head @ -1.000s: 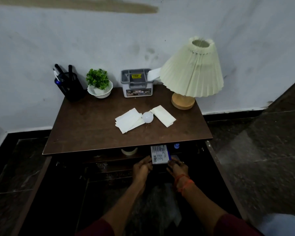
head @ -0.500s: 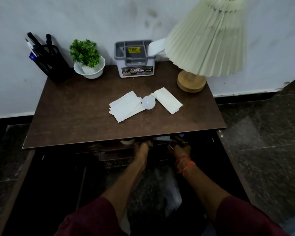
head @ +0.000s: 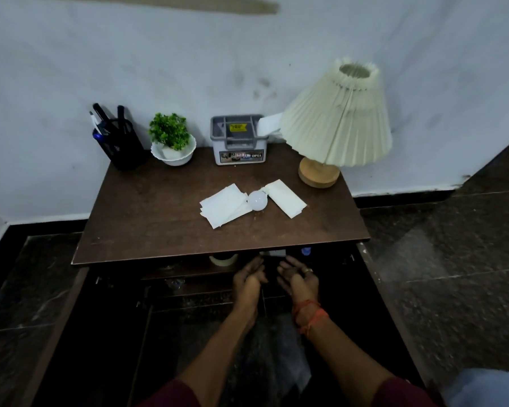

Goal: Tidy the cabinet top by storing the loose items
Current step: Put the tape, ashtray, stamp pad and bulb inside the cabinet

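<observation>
Three loose items are lying near the middle of the dark brown wooden cabinet top [head: 147, 218]: a fanned stack of white paper sheets [head: 222, 209], a small round white light bulb [head: 257, 200] touching the stack's right edge, and a folded cream paper packet [head: 287, 198] just beside the bulb. Both hands are hovering below the top's front edge, before the open shelves. The left hand [head: 249, 279] and right hand [head: 299, 277] are facing palm to palm, fingers loosely curled and gripping nothing. A small white box [head: 272, 253] is showing just under the top, beyond the fingertips. The bulb is probably asking to be cradled first, since it is likely to roll if the papers are dragged. After that the sheets can be squared into one pile before lifting.
</observation>
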Demonstrator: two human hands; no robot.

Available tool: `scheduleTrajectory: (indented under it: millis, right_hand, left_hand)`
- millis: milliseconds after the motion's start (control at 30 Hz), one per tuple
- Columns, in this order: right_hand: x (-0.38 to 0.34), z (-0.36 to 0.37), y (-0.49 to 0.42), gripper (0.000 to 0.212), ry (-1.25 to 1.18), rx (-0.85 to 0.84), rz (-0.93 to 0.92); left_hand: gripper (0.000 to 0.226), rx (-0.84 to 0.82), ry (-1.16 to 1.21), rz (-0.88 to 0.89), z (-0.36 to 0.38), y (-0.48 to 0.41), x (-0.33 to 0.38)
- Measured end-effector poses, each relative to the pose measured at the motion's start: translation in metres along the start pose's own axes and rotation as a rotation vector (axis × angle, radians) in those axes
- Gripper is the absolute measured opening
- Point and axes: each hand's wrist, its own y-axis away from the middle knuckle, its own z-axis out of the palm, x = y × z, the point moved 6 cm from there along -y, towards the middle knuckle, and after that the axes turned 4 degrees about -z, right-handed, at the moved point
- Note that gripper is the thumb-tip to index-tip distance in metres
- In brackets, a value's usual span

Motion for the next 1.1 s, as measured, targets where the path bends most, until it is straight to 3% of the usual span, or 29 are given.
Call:
scheduleTrajectory:
  millis: [433,833,1100]
  right_hand:
    - [-0.055,0.034,0.074,0.021,0.003,-0.116,-0.044]
    - [-0.102,0.059,0.088,0.026,0.054,-0.193,-0.127]
    - [-0.102,0.083,0.073,0.042,0.126,-0.284,-0.021]
  left_hand:
    - [0.05,-0.085,-0.094,0.105,-0.001,0.073,0.058]
    - [0.055,-0.125,-0.099,0.2,0.021,0.075,0.111]
    - [0.051,-0.134,-0.266,0.191,0.04,0.04,0.127]
